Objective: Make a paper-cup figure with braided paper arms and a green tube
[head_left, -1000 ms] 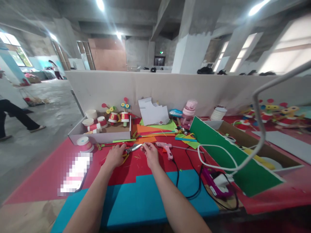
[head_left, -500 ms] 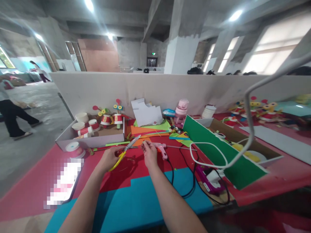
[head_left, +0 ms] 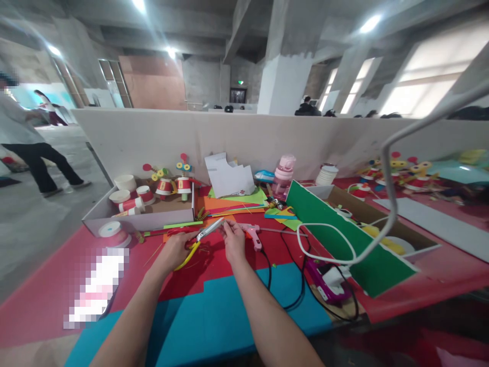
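Yellow-handled scissors (head_left: 191, 255) are gripped in my left hand (head_left: 176, 251), their blades pointing up and to the right. The blade tips reach the fingertips of my right hand (head_left: 234, 239), which are pinched together. Whatever those fingers hold is too small to make out. Just right of that hand, a pink glue gun (head_left: 252, 234) lies on the red table covering (head_left: 160, 278). Beyond my hands are strips of coloured paper (head_left: 233, 208) and torn white sheets (head_left: 229, 176).
At left, a white box (head_left: 130, 223) holds paper cups and cup figures; a phone (head_left: 97, 288) lies in front. To the right stand a green-sided box (head_left: 344, 244), a purple power strip (head_left: 328, 285) and a white bent tube (head_left: 389, 188). A person (head_left: 34, 148) walks beyond the table.
The scissors' blades have tilted lower and come together, with their tips now at my right fingertips. The person at left has come further into view.
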Motion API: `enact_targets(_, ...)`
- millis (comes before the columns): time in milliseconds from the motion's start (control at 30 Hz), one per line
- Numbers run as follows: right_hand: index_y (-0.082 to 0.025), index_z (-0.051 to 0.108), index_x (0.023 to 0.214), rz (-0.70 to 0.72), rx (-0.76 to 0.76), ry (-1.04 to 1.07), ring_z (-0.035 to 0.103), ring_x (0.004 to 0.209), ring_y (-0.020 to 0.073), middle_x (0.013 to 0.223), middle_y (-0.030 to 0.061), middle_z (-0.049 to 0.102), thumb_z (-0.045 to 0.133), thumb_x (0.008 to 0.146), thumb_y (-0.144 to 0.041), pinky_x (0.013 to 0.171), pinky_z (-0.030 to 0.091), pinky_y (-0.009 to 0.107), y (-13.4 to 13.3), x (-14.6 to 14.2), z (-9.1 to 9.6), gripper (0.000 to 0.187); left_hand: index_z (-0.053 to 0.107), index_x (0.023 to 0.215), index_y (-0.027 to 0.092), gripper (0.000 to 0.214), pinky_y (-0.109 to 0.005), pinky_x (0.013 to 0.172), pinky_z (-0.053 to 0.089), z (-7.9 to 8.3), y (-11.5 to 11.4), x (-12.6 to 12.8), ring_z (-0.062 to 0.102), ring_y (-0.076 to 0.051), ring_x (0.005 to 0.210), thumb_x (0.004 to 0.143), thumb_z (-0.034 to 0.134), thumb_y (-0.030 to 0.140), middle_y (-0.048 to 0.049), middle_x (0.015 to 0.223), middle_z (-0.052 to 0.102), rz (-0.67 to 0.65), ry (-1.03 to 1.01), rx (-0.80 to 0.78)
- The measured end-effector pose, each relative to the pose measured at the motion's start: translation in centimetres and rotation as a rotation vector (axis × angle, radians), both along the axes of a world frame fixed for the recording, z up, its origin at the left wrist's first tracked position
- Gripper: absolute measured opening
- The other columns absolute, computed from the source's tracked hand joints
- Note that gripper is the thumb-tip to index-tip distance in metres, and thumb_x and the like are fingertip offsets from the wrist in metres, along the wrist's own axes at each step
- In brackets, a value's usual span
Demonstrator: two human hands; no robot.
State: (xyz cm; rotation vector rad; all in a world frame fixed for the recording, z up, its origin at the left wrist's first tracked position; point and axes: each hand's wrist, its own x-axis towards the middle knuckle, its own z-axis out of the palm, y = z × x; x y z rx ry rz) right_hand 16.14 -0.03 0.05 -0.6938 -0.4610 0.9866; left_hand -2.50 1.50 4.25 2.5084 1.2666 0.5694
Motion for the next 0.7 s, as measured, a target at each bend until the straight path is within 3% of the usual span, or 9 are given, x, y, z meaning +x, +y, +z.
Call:
enact_targets(267, -0.017, 0.064, 0.084, -0.019, -0.022, -0.103, 0.065, 0.074, 0.0157, 0.079, 0.0004, 0.069, 0.07, 0.067, -0.027, 0.077, 0.054, 0.032, 0.03, -0.12, -0.19, 0.021, 0.061, 0.127, 0.019, 0.048, -0.027, 0.076, 0.046, 0.31, -0.23, 0.0, 0.065, -0.023, 0.088, 0.08, 0.052, 0.016, -0.0123, 0.103, 0.071, -0.023, 0.024, -0.007)
enact_targets(467, -0.017, 0.065, 0.084, 0.013, -0.014, -0.104, 0.065, 0.071, 0.0142, 0.077, -0.0004, 0.069, 0.069, 0.068, -0.027, 0.075, 0.054, 0.03, -0.01, -0.24, -0.24, 0.019, 0.062, 0.126, 0.018, 0.048, -0.027, 0.072, 0.046, 0.48, -0.28, 0.12, 0.065, -0.022, 0.083, 0.08, 0.053, 0.015, -0.0123, 0.1, 0.071, -0.011, 0.031, -0.005)
enact_targets(700, -0.017, 0.065, 0.084, 0.026, 0.009, -0.092, 0.065, 0.073, 0.0142, 0.079, -0.0003, 0.069, 0.07, 0.068, -0.025, 0.077, 0.055, 0.031, -0.09, -0.31, -0.19, 0.018, 0.063, 0.124, 0.019, 0.046, -0.028, 0.078, 0.047, 0.7, -0.41, 0.11, 0.066, -0.024, 0.091, 0.08, 0.053, 0.016, -0.0118, 0.106, 0.072, -0.023, 0.017, -0.01)
